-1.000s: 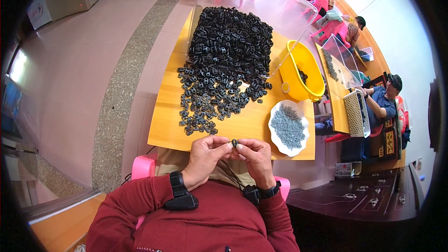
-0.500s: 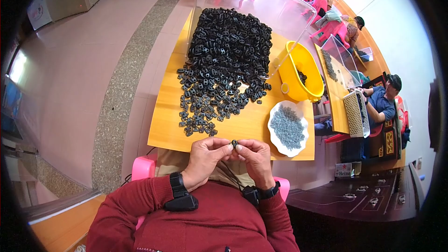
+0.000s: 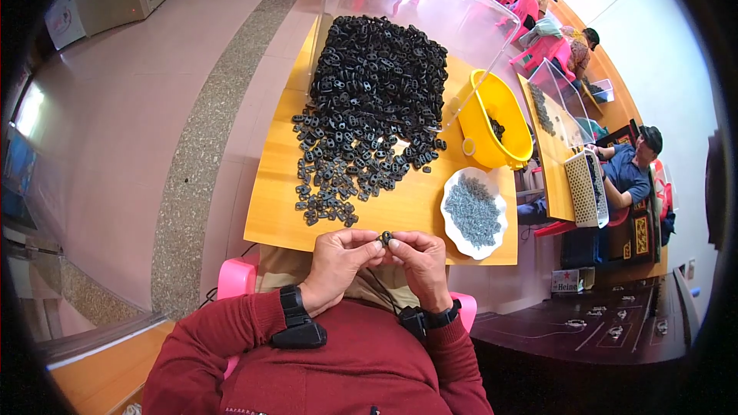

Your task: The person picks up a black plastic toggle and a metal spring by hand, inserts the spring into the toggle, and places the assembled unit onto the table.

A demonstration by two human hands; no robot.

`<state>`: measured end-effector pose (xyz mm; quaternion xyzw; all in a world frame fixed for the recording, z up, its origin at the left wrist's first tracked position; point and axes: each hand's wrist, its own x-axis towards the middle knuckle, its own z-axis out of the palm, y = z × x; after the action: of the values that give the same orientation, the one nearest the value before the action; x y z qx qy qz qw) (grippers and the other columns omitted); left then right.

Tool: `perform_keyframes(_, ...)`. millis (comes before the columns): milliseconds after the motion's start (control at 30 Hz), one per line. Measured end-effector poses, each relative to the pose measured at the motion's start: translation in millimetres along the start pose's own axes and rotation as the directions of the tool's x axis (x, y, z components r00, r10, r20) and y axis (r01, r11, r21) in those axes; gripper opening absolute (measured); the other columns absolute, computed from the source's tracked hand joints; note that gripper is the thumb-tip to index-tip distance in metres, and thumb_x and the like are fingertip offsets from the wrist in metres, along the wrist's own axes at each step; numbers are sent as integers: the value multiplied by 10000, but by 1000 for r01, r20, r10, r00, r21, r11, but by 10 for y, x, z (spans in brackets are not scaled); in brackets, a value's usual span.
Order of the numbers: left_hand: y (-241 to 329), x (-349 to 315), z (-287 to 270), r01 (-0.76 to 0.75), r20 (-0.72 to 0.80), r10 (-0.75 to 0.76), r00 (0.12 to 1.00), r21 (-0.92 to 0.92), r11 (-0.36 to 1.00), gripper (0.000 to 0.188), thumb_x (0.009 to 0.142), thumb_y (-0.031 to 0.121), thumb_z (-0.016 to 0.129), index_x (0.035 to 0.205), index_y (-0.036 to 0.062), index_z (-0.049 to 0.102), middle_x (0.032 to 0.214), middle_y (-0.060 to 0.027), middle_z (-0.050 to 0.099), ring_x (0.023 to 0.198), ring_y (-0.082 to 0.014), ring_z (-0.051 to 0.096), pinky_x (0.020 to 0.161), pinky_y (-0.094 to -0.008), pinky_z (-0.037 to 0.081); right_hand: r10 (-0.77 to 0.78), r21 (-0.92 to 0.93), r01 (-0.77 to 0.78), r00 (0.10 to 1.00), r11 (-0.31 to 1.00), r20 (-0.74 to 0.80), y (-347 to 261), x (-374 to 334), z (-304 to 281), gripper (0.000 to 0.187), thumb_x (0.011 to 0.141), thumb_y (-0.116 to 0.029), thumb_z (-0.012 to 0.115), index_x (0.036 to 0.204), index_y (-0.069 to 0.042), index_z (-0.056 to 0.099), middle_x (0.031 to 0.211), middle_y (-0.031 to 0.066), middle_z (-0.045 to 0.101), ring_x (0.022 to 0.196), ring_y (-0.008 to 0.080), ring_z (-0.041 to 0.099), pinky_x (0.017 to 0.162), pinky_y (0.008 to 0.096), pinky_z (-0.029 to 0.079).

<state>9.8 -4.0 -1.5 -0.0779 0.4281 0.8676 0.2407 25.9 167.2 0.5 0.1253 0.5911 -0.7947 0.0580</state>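
Note:
Between my two hands, at the table's front edge, is a small black cord lock (image 3: 386, 238). My left hand (image 3: 336, 265) pinches it from the left, thumb against fingers. From the right, the thumb and fingertips of my right hand (image 3: 421, 263) close on the same piece. Fingers cover much of it, so its finer detail is hidden. Ahead of my hands, a heap of black two-hole cord lock parts (image 3: 377, 77) spills out of a clear plastic bin (image 3: 477, 38) lying open toward me. A white scalloped dish (image 3: 448, 232) of small grey metal springs (image 3: 473, 211) stands to the right.
On the yellow wooden table (image 3: 273, 215), a yellow tub (image 3: 480, 146) with some black pieces stands behind the dish. At right, a person in a dark blue shirt (image 3: 632, 178) sits by another table with a perforated white basket (image 3: 586, 192). More people sit farther back.
Both hands stay in nearly the same place, still pinching the cord lock, which seems slightly turned. The heap, tub and dish have not visibly moved.

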Motion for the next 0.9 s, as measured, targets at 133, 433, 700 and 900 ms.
perform_keyframes(133, -2, 1, -3, -1, 4, 1, 1000, -6, 1000, 175, 865, 34, 649, 1014, -46, 603, 885, -108, 669, 765, -139, 658, 716, -250, 561, -24, -11, 24, 1000, 1000, 20, 1, -6, -2, 128, 836, 35, 649, 961, 55, 668, 886, 128, 695, 731, 151, 665, 660, 255, 554)
perform_keyframes(433, -6, -14, 9, 20, 10, -19, 1000, -19, 1000, 145, 869, 29, 641, 999, -28, 609, 884, -90, 664, 763, -132, 657, 707, -241, 561, -28, -9, 28, 999, 1000, 25, 1, -19, -26, 124, 833, 31, 654, 954, 51, 674, 877, 124, 697, 709, 135, 659, 648, 241, 544)
perform_keyframes(700, -15, -7, -2, 19, 30, -19, 999, 2, 1000, 139, 873, 31, 639, 995, -29, 609, 897, -97, 668, 758, -134, 661, 697, -244, 567, -12, -18, 13, 999, 1000, 46, -50, -37, -16, 123, 839, 25, 651, 957, 48, 674, 874, 118, 696, 707, 131, 655, 652, 237, 539)
perform_keyframes(900, -7, 2, -6, 10, 55, -11, 998, 12, 1000, 139, 875, 34, 640, 996, -22, 600, 903, -98, 674, 756, -131, 663, 687, -243, 568, -9, 5, 9, 998, 1000, 67, -57, -39, -23, 127, 848, 15, 646, 967, 51, 669, 868, 113, 695, 704, 126, 649, 656, 234, 534)
